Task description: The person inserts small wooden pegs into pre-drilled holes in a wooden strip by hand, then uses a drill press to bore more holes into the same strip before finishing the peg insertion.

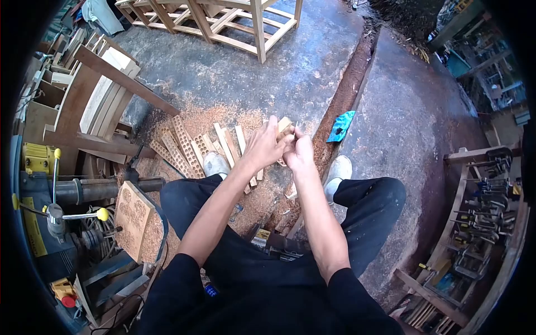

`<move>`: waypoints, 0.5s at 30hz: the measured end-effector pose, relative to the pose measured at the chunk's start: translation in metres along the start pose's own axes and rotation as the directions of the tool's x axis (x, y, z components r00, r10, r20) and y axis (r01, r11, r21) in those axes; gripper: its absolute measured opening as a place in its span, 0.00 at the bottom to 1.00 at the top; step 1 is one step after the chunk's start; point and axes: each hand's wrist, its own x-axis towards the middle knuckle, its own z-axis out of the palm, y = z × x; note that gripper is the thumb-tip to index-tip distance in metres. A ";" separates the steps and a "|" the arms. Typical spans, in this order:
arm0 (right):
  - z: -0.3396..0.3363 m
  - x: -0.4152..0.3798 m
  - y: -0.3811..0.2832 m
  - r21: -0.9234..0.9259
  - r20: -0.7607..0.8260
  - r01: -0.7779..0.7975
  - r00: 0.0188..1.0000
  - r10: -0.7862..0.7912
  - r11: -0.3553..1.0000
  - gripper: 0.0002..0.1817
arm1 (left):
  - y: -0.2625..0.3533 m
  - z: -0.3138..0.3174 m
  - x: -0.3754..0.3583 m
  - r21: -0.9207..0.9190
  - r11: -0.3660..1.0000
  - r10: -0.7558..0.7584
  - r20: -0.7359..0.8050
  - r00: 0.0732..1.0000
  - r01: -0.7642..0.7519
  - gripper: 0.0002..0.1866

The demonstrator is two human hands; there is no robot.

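In front of me, above the floor, my left hand (261,146) is closed around a small pale wooden block (285,123). My right hand (301,149) is right beside it, fingers pinched together against the block's near right side. A thin light tip shows at the right fingertips, too small to name. Below and to the left, on the shavings, lie several wooden strips (225,146) and strips with rows of round holes (183,134).
A drill press (54,215) with yellow-knobbed handles and a wooden board (134,220) stands at left. Wooden frames (223,36) stand at the back. A rack of clamps (483,206) is at right. A blue scrap (340,126) lies beside a floor channel (349,84).
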 end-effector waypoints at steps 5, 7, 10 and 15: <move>-0.035 0.043 -0.010 -0.323 -0.045 0.250 0.959 -0.279 0.913 0.12 | 0.000 -0.025 0.006 -0.384 0.923 -0.054 -0.147 0.988 -0.007 0.16; -0.061 0.082 -0.008 -0.410 -0.035 0.261 0.953 -0.301 0.874 0.12 | 0.001 -0.037 0.010 -0.491 0.871 -0.117 -0.153 0.981 0.027 0.16; -0.173 0.166 0.002 -0.777 -0.211 0.110 0.883 -0.420 0.620 0.10 | -0.017 -0.036 0.016 -0.300 0.953 -0.112 -0.211 0.971 0.045 0.15; -0.200 0.105 0.004 -0.714 -0.385 -0.088 0.878 -0.285 0.694 0.09 | -0.043 -0.029 0.030 -0.276 0.961 -0.088 -0.337 0.937 -0.009 0.15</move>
